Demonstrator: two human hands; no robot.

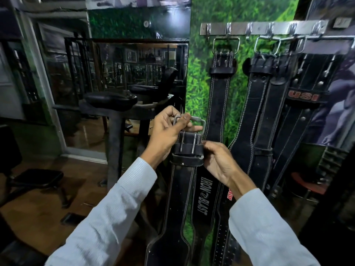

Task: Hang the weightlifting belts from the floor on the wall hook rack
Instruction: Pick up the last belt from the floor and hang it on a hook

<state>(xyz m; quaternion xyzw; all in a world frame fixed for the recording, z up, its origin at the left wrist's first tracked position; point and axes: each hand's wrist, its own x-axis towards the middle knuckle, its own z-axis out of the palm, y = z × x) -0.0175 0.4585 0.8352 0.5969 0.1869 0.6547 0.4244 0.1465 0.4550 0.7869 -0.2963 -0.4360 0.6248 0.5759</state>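
I hold a black leather weightlifting belt [182, 189] upright in front of the green wall, well below the rack. My left hand [169, 131] grips its metal buckle [199, 121] at the top. My right hand [219, 162] pinches the belt's right edge beside the leather loop. The belt's lower part hangs down toward the floor. A steel wall hook rack [259, 28] runs along the wall at upper right. Several black belts hang from it by their buckles: one with white stitching [221, 96], a pair [265, 104] and one marked USI [303, 96]. The rack's leftmost hook [207, 32] is bare.
A black padded gym machine [111, 100] on a dark post stands left of the green wall, in front of a mirror [134, 60]. A low black bench [38, 179] sits on the wooden floor at left. A red stool [307, 185] is at lower right.
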